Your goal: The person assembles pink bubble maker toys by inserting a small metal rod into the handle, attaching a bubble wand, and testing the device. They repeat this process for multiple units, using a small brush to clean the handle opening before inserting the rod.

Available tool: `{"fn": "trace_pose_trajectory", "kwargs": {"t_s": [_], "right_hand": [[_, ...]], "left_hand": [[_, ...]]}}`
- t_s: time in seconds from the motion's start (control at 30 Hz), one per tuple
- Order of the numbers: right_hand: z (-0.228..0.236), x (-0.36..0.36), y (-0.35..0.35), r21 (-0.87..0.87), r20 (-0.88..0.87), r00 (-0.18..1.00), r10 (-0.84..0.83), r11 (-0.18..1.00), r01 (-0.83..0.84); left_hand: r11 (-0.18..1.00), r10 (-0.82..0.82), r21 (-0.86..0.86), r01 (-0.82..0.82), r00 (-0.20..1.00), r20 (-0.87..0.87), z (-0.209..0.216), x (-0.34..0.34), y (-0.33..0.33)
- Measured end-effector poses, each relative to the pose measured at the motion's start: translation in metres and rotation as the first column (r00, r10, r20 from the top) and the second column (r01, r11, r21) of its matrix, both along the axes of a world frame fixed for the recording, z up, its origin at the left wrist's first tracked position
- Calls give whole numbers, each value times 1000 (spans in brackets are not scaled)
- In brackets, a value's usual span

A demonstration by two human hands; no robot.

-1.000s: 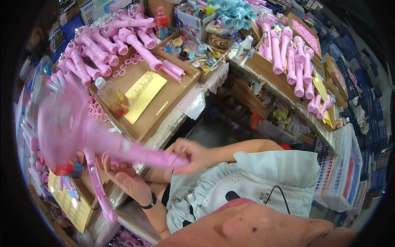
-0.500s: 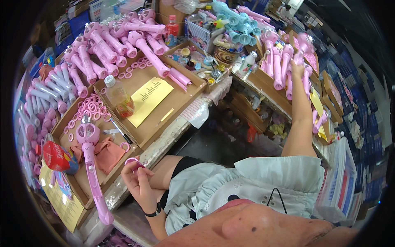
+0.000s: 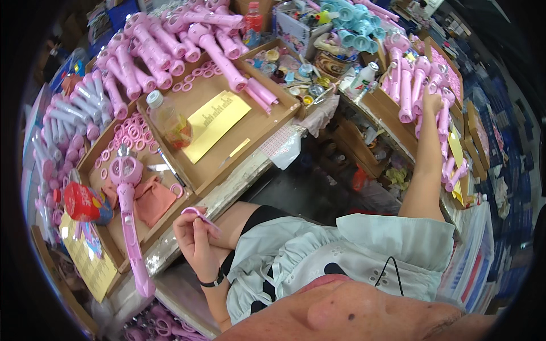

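My left hand [image 3: 196,244], with a dark band at the wrist, pinches a small curved pink plastic piece [image 3: 206,220] above my lap, just off the table edge. My right arm stretches far to the right. There my right hand [image 3: 433,102] is closed around a pink toy wand [image 3: 435,84] among others in a cardboard box; its fingertips are partly hidden. Nearer the left hand, another pink wand with a clear round head [image 3: 125,169] lies across a cardboard tray [image 3: 196,196] and sticks out over its front edge. An orange cloth [image 3: 153,202] lies beside it.
Pink wands [image 3: 153,45] pile up behind the tray, which holds loose pink rings [image 3: 133,129], a bottle [image 3: 170,122] and yellow paper [image 3: 216,125]. A red tub [image 3: 82,202] stands at left. Light-blue parts [image 3: 352,25] and a white bottle [image 3: 364,78] are at the back.
My right hand has lowered its wand down among the others in the box. My left hand has turned slightly, showing more of the pink piece. The whole view has shifted a little.
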State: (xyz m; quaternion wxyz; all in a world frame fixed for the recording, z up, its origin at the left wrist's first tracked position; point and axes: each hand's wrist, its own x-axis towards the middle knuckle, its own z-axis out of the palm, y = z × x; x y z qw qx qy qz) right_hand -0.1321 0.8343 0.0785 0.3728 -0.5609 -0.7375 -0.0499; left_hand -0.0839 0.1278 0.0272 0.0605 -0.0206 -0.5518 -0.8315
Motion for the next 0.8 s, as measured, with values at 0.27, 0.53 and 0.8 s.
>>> {"fn": "trace_pose_trajectory", "kwargs": {"t_s": [0.27, 0.53, 0.8], "right_hand": [[-17, -35, -276, -95, -396, 137, 908, 108, -990], [-52, 11, -556, 1, -178, -940, 292, -955, -297], [-49, 25, -587, 153, -183, -935, 304, -931, -333]], "left_hand": [[853, -107, 519, 52, 991, 77, -12, 2, -5], [289, -219, 948, 131, 973, -68, -21, 27, -37], [363, -172, 925, -108, 968, 180, -39, 49, -48]]}}
